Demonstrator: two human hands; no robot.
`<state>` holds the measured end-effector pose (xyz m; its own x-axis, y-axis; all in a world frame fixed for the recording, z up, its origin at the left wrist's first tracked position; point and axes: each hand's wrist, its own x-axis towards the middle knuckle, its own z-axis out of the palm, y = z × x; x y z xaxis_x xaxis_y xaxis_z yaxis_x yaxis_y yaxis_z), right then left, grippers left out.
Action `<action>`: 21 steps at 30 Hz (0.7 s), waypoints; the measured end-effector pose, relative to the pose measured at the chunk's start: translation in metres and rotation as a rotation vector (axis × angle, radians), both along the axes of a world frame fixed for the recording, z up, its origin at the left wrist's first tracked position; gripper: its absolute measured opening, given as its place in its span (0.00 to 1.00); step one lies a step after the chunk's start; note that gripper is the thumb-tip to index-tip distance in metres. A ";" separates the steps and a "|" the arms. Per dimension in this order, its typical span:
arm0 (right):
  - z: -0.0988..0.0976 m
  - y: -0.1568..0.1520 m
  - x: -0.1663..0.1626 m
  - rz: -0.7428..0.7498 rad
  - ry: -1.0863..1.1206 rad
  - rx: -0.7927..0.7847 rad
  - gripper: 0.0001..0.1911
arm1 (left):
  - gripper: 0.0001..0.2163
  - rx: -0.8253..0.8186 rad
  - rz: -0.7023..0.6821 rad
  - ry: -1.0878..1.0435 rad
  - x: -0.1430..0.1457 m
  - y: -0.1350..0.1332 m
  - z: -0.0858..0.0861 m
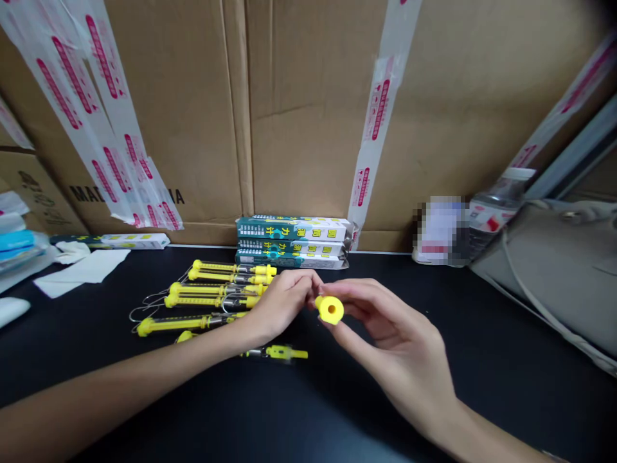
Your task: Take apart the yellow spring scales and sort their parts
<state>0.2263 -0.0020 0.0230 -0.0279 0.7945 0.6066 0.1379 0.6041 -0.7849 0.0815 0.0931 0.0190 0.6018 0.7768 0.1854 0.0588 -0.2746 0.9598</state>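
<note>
Between the thumb and fingers of my right hand (400, 341) is a yellow spring scale part (331, 310), its round end with a dark hole turned towards me. My left hand (289, 299) is closed right beside it, touching or nearly so; what its curled fingers grip is hidden. Several yellow spring scales (193, 300) with wire hooks lie side by side to the left, partly covered by my left forearm. Just in front of my left wrist, another spring scale (284, 352) points its yellow end to the right.
Labelled narrow boxes (292, 241) are stacked at the back of the black table (270, 411), against large taped cardboard cartons (308, 128). One more narrow box (135, 241), white paper (81, 273) and a tissue pack (19, 251) are left. A plastic bottle (496, 209) and grey bag (559, 270) stand right.
</note>
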 end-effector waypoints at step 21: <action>-0.013 0.006 0.012 -0.206 -0.232 0.035 0.15 | 0.13 -0.062 -0.038 -0.059 0.000 -0.014 0.011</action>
